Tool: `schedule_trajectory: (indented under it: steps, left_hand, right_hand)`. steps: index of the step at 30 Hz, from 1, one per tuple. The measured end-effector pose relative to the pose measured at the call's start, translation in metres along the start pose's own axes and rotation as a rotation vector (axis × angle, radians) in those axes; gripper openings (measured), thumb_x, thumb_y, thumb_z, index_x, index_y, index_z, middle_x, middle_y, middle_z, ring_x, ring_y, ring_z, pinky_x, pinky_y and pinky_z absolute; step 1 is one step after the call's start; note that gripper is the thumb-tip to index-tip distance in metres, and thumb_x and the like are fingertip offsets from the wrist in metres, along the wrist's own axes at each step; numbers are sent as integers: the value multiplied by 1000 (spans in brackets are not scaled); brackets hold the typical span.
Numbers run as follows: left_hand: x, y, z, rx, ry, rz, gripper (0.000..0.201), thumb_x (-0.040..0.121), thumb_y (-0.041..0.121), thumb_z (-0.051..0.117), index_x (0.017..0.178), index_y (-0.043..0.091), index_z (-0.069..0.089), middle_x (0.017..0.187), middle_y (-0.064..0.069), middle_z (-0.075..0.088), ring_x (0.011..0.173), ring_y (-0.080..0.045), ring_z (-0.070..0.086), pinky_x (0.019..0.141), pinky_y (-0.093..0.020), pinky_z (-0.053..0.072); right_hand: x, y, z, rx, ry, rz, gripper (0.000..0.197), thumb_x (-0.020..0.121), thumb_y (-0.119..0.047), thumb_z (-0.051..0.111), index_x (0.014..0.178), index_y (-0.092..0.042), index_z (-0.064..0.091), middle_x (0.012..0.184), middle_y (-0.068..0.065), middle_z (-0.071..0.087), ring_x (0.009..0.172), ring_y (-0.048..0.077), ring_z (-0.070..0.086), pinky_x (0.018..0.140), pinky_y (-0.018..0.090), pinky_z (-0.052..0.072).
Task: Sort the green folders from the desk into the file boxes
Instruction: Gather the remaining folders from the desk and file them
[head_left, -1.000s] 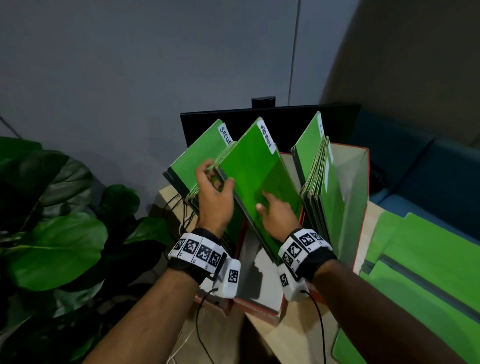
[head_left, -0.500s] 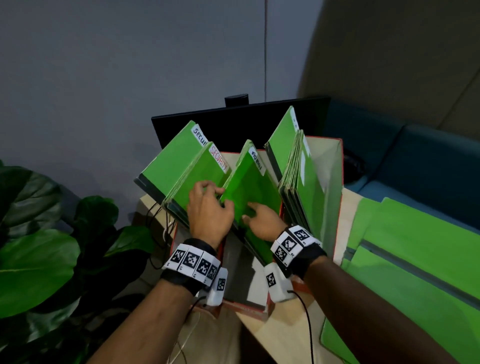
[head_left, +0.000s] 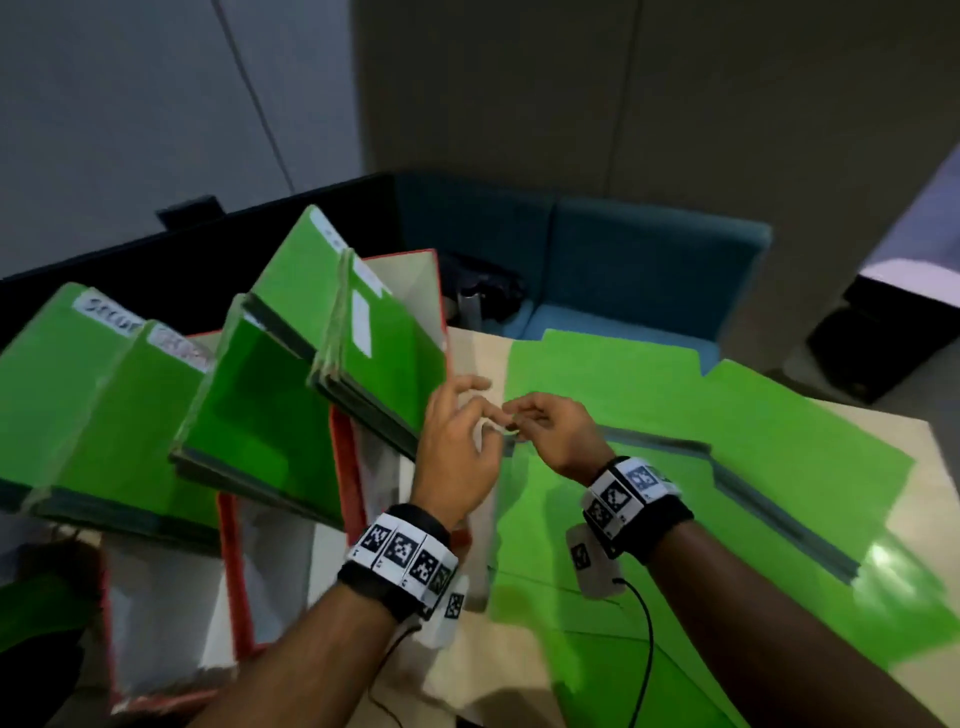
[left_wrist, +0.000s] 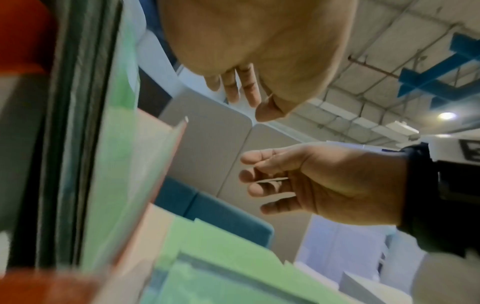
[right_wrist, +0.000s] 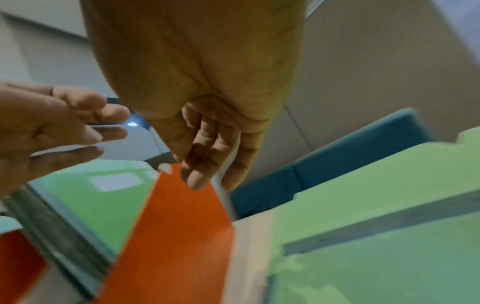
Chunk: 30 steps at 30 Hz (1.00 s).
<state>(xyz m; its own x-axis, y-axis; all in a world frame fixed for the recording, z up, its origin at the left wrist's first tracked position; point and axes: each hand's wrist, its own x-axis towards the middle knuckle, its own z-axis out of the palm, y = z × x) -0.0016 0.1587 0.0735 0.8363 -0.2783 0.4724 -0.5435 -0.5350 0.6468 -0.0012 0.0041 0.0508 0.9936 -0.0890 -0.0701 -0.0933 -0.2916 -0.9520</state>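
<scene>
Three bundles of green folders stand tilted in the orange-edged file boxes: a left bundle, a middle one and a right one. More green folders lie flat and overlapping on the beige desk. My left hand hovers just right of the boxes with its fingers spread and nothing in it. Facing it, almost fingertip to fingertip, is my right hand, loosely curled and empty above the flat folders. The wrist views show the same bare fingers.
A black monitor stands behind the boxes. A teal sofa lies beyond the desk's far edge, with a dark unit at far right. A thin black cable runs from my right wrist over the folders.
Both hands have let go of the folders in the boxes and moved right, now meeting over the flat folders on the desk. The head view has swung right.
</scene>
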Motion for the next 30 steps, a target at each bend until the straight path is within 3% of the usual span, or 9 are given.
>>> schedule_trajectory:
  steps: [3,7,10,15,18,22,25,28,30]
  left_hand:
    - [-16,0,50,-71,-228,-108,23,79,-2,61,83,20,65,118,3,51,117,-9,48,106,-26,36]
    - [-31,3,90,-40,-502,-176,23,87,4,59,95,25,64,124,8,42,124,-8,41,108,-13,20]
    - [-33,8,108,-38,-610,-163,25,88,7,58,99,28,61,125,9,41,123,-6,39,112,-20,23]
    - [-43,17,142,62,-781,-136,29,89,11,62,114,27,61,133,8,45,126,-11,43,110,-21,26]
    - [-63,15,160,149,-944,-191,43,87,15,66,128,26,55,146,4,41,132,-17,43,112,-26,29]
    - [-90,14,171,347,-1223,-151,72,82,20,73,144,27,38,161,-8,13,145,-33,22,117,-41,27]
    - [-101,13,170,419,-1285,-71,95,77,24,79,152,29,19,162,-8,1,147,-37,10,119,-44,23]
    - [-106,8,168,421,-1267,-75,111,75,25,81,153,35,2,162,-4,-2,148,-33,9,118,-46,24]
    - [-107,8,168,419,-1205,-74,114,75,30,80,152,38,-3,162,-1,-4,148,-30,9,118,-49,23]
  right_hand:
    - [-22,47,-46,-339,28,76,19,91,-6,57,107,-8,67,100,9,72,82,17,65,69,20,47]
    - [-56,100,-91,-615,-46,245,28,92,-13,52,115,-17,67,116,4,68,105,20,63,89,26,46]
    - [-80,124,-121,-691,0,410,32,93,-15,51,122,-21,63,128,5,61,113,21,58,94,30,45]
    - [-116,154,-144,-678,131,760,48,93,-16,52,139,-11,38,130,16,56,111,30,59,82,33,49]
    - [-129,162,-141,-587,163,812,63,92,-18,58,144,-4,25,130,20,53,114,32,57,85,34,47]
    - [-129,165,-135,-353,266,880,79,87,-30,68,145,-4,21,134,20,51,114,34,56,87,38,50]
    - [-128,168,-133,-271,245,944,67,84,-36,70,130,2,42,115,18,58,100,31,58,74,33,47]
    - [-128,169,-137,-199,232,913,35,85,-36,69,87,-4,55,71,3,48,63,19,50,62,28,45]
    - [-127,162,-140,-141,218,877,28,88,-32,65,88,-6,55,70,2,48,63,16,51,54,27,46]
